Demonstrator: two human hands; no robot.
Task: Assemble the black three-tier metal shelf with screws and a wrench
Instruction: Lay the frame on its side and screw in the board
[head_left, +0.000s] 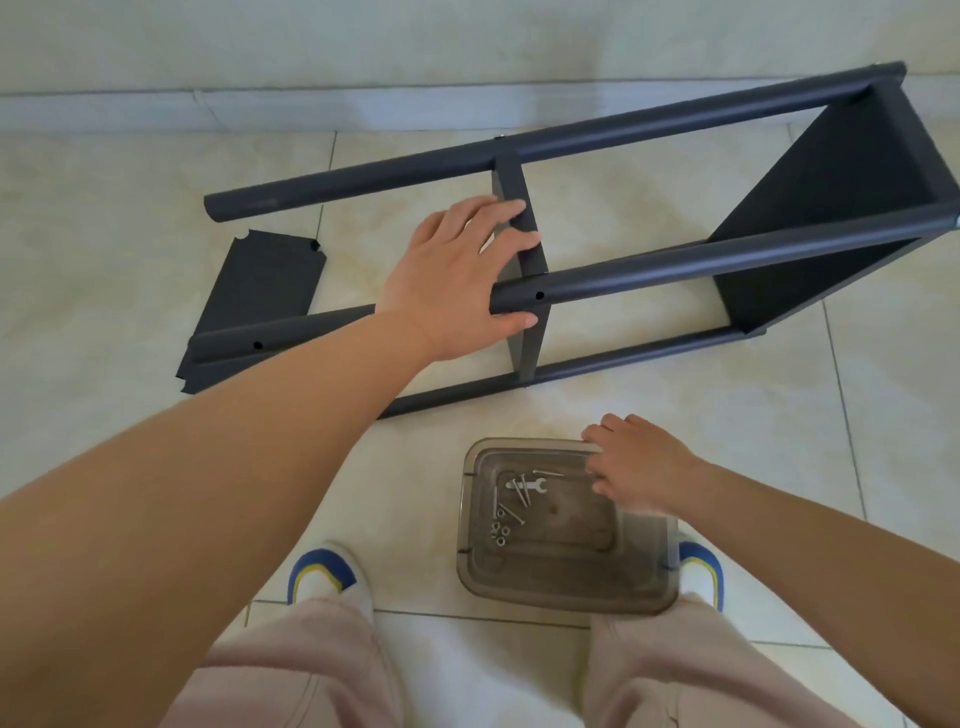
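Observation:
The black shelf frame (649, 130) lies on its side on the tiled floor, with several round poles, a middle panel (524, 208) and an end panel (831, 208) fitted. My left hand (457, 275) grips the near upper pole (675, 260) beside the middle panel, thumb under the pole, fingers lying over the panel's edge. A loose black panel (260, 291) lies flat at the left. My right hand (639, 467) reaches into a clear plastic tray (566, 587), fingers loosely bent over its far right side. Long screws (511, 512), nuts (500, 532) and a small flat wrench (527, 486) lie inside the tray.
A wall and skirting board (311, 109) run along the back. My two shoes (327, 577) and trouser legs (291, 670) stand at the bottom, either side of the tray. Bare tiles stretch to the left and right of the frame.

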